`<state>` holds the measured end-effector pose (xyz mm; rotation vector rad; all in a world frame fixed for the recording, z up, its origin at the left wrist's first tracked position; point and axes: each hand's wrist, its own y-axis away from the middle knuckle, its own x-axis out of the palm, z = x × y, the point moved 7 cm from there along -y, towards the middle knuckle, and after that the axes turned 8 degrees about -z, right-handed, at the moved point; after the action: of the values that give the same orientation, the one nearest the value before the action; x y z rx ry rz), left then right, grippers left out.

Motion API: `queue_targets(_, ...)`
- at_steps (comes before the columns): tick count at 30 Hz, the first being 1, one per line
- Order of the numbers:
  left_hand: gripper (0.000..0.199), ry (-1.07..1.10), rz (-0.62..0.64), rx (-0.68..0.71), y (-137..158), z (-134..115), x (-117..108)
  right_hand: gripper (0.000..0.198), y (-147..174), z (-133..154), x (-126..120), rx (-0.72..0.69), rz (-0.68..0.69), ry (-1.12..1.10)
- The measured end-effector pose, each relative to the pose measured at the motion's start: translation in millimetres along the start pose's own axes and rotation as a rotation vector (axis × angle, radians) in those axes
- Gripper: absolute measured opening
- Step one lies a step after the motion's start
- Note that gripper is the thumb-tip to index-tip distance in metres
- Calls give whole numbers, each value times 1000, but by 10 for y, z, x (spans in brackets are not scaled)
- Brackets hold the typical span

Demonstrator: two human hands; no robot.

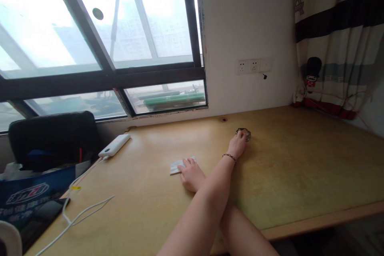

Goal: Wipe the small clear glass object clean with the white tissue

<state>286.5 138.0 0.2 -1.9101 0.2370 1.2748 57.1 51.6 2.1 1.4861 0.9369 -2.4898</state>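
My forearms cross, the left lying over the right. My left hand [238, 145], with a thin dark bracelet at its wrist, reaches to the far middle of the table. Its fingers are closed on a small dark-rimmed, many-sided object [248, 135] that stands on the tabletop; the hand covers part of it, and I cannot make out its kind. Nearer and to the left, my right hand [192, 174] lies low on the table. Its thumb and bent fingers are on a flat whitish packet [175, 167], covering its right part.
The wooden table [315, 168] meets the wall and window. On its left lie a white power bank [115, 145] and a white cable [87, 210]. A blue bag [30, 194] and black chair [54, 136] stand beyond the left edge. A curtain [339, 48] hangs at right.
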Motion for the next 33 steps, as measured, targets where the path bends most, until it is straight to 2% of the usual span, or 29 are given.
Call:
queue_targets(4, 19, 16, 25, -39, 58, 84, -49, 29, 0, 18, 9, 6, -9, 23)
queue_targets(8, 17, 53, -68, -89, 158, 411, -413, 29, -18, 2, 86, 70, 12, 79)
queue_targets(10, 17, 59, -129, -133, 295, 736, -711, 31, -18, 3, 155, 73, 78, 102)
queue_targets(12, 15, 46, -199, -135, 538, 1128, -1063, 35, -13, 75, 200, -21, 125, 100)
queue_targets(14, 12, 14, -243, -145, 880, 1582, -1402, 37, -9, 108, 169, -45, 81, 113)
queue_targets(16, 13, -20, -284, -188, 1271, 2060, -1705, 36, -2, 104, 113, -5, 7, 119)
queue_targets(20, 16, -113, -370, -304, 1934, 2831, -2125, 36, 20, 111, 91, 16, -31, 113)
queue_targets(22, 15, -160, -405, -378, 2142, 3079, -2229, 36, 26, 109, 97, 11, -25, 107)
queue_targets(25, 13, -199, -390, -464, 2293, 3279, -2252, 35, 31, 109, 93, -8, -15, 91)
queue_targets(33, 17, -222, -364, -590, 2377, 3442, -2218, 31, 34, 108, 64, -28, -3, 51)
